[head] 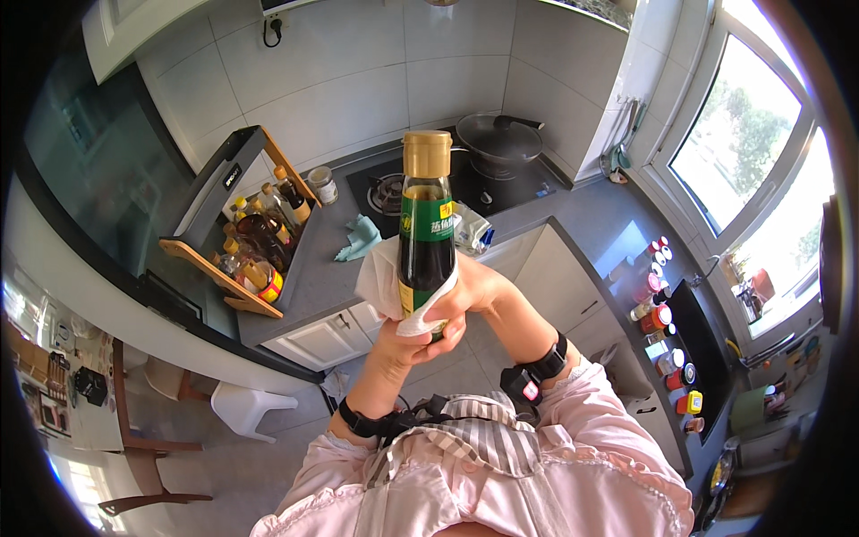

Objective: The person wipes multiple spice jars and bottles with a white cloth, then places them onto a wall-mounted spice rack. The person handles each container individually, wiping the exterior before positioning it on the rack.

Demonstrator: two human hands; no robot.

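Note:
A glass sauce bottle (427, 263) with dark liquid, a green label and a gold cap stands nearly upright in front of me, above the floor. My left hand (402, 346) grips it near its base. Around its lower side wraps my right hand (473, 285), pressing a white wipe (380, 274) against the glass. The wipe's loose part spreads out to the left of the bottle. Part of the label and most of the base are hidden by fingers and wipe.
A tilted rack (194, 221) of sauce bottles stands on the left counter, near a lidded jar (323, 185) and a blue cloth (359, 238). Behind are the gas hob (356, 181) and a covered wok (500, 144). Several jars (656, 319) line the right counter beside the sink (698, 349). A white stool (248, 406) stands left.

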